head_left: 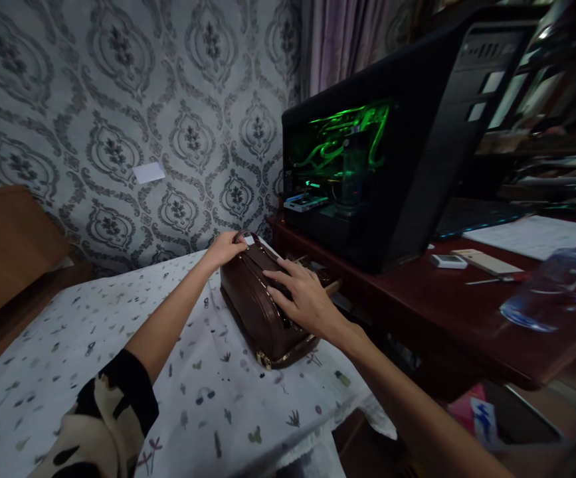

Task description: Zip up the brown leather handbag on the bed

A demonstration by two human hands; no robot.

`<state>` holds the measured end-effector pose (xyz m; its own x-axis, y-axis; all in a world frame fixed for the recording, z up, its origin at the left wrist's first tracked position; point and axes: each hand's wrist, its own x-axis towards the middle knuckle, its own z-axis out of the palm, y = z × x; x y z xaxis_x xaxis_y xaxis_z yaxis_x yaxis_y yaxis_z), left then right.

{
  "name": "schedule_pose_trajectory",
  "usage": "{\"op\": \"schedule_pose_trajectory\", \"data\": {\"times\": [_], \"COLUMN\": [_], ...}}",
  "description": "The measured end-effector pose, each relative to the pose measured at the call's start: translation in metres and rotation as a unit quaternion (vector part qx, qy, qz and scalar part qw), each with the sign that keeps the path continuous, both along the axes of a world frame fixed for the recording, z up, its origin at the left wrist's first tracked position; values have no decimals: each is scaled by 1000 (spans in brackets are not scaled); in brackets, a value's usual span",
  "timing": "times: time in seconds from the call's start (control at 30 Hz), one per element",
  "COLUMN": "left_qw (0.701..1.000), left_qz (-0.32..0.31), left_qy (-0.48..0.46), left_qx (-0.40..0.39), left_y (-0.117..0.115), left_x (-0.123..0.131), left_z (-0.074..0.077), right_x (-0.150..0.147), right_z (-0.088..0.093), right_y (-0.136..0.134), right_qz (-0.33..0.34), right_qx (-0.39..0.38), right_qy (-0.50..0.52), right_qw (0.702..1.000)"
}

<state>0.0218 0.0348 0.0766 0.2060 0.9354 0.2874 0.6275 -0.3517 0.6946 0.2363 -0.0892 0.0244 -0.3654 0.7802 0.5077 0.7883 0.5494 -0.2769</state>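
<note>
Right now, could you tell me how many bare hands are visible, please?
2: bare left hand at the far end of the brown leather bag; bare right hand over its top.

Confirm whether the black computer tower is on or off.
On: green lighting glows inside the black computer tower, visible through its side.

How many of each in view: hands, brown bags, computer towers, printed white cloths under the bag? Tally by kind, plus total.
Hands: 2
Brown bag: 1
Computer tower: 1
Printed white cloth: 1
Total: 5
</note>
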Motion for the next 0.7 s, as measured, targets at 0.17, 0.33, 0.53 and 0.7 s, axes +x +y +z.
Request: {"op": "schedule_pose_trajectory", "data": {"times": [0.17,0.33,0.53,0.7], "left_qw": [999,998,993,984], "left_qz": [-11,13,80,94], "left_qy": [10,12,-71,-147], "left_qx": [38,58,53,31], "left_y": [6,13,19,21], "left_x": [22,41,42,42], "left_z": [-2,0,-10,-17], "right_x": [1,4,2,0], "right_z": [-1,12,22,21], "right_y": [-1,-1,-4,-5], "right_qz": [-31,-29,-52,-47], "right_qx": [18,-21,-56,-64], "right_qy": [-3,-73,-100,-87], "right_qw": [999,997,992,993]}}
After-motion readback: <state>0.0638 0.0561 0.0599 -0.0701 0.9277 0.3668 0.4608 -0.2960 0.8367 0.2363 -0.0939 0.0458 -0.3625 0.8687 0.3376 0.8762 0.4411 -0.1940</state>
